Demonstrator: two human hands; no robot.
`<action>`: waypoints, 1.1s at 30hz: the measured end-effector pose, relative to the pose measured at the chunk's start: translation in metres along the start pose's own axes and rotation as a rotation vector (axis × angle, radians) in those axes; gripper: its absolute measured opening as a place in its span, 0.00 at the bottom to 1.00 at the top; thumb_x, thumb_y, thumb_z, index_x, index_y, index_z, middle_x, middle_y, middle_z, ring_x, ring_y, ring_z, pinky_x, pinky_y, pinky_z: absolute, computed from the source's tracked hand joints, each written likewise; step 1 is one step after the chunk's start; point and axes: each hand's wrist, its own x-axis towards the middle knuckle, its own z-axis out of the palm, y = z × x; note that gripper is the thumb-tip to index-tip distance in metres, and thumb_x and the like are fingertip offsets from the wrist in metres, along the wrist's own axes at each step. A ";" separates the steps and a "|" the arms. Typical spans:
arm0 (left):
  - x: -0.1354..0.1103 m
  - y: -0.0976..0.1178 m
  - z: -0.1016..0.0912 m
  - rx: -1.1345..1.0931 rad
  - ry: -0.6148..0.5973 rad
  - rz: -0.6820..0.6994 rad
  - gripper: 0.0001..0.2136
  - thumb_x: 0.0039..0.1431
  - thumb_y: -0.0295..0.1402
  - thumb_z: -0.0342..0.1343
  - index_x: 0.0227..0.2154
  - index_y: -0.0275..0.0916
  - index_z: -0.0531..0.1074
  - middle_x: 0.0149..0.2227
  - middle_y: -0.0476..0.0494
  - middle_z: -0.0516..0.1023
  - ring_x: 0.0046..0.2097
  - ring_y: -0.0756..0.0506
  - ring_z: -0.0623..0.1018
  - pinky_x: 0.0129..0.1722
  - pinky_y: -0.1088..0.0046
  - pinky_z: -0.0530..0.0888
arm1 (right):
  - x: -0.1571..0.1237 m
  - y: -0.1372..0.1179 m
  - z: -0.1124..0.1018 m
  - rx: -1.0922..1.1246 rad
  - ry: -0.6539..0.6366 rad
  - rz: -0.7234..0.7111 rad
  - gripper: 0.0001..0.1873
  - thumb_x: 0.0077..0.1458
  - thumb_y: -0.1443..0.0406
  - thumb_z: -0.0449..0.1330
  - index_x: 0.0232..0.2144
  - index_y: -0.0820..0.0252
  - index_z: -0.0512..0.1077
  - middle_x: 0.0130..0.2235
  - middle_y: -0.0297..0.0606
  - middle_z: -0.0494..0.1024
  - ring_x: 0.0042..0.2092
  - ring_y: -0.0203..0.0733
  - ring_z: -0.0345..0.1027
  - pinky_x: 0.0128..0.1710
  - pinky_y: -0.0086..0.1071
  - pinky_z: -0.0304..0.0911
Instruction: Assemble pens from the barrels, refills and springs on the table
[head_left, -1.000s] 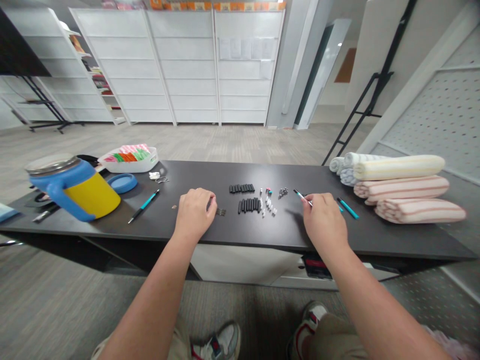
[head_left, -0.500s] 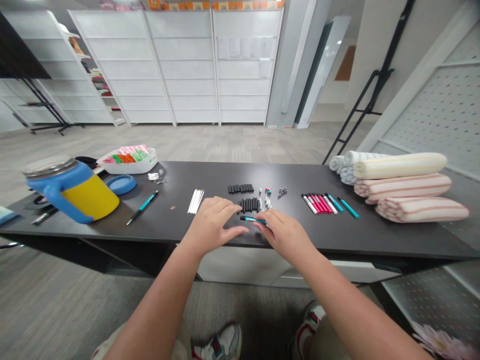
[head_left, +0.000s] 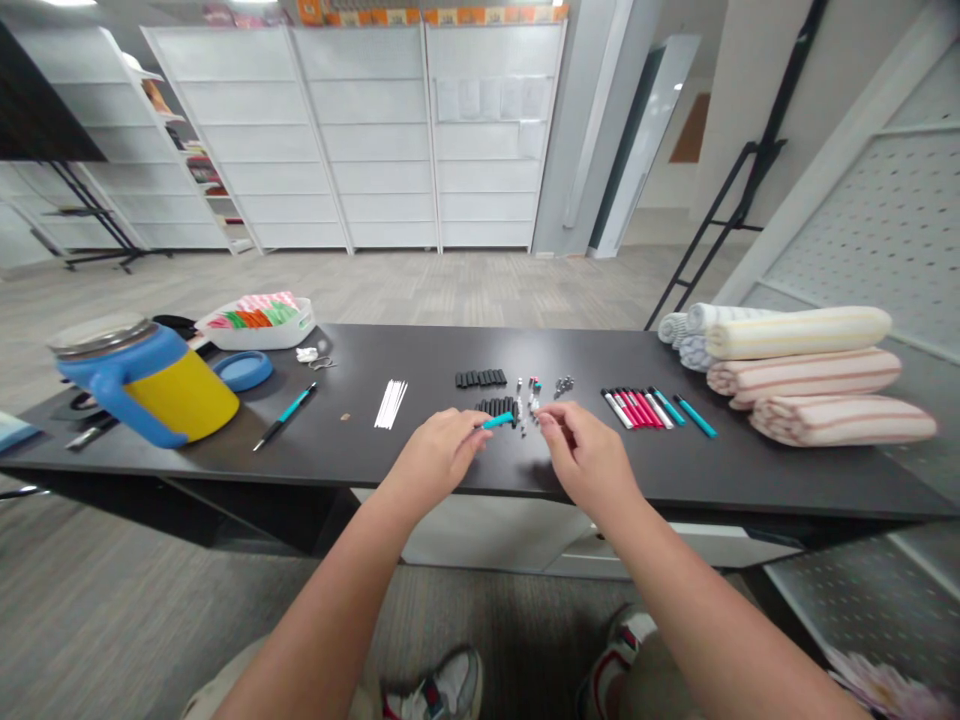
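Note:
My left hand (head_left: 437, 457) is closed on a short teal pen barrel (head_left: 498, 421), its tip pointing right just above the dark table (head_left: 420, 460). My right hand (head_left: 590, 458) hovers close by with thumb and forefinger pinched together beside a cluster of small white and grey pen parts (head_left: 534, 402); what it pinches is too small to make out. Two rows of black pen grips (head_left: 481, 378) lie just behind the hands. A bundle of thin white refills (head_left: 391, 403) lies to the left. A row of red, white and teal pens (head_left: 649, 407) lies to the right.
A yellow and blue jug (head_left: 150, 385) lies on its side at the far left, near a blue lid (head_left: 243, 368) and a white tray of coloured items (head_left: 259, 320). A lone teal pen (head_left: 286, 414) lies left of centre. Rolled striped towels (head_left: 806, 372) are stacked at the right.
My right hand left the pen row and brought a teal pen to the middle. My left hand came off the white refills and took the teal barrel; the hands then parted.

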 end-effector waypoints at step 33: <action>0.001 -0.013 -0.004 0.059 0.032 -0.183 0.11 0.76 0.38 0.46 0.45 0.40 0.72 0.38 0.43 0.77 0.43 0.40 0.77 0.47 0.62 0.71 | 0.013 0.015 -0.003 -0.057 -0.112 -0.033 0.08 0.68 0.62 0.58 0.38 0.55 0.76 0.35 0.35 0.75 0.36 0.41 0.70 0.38 0.34 0.60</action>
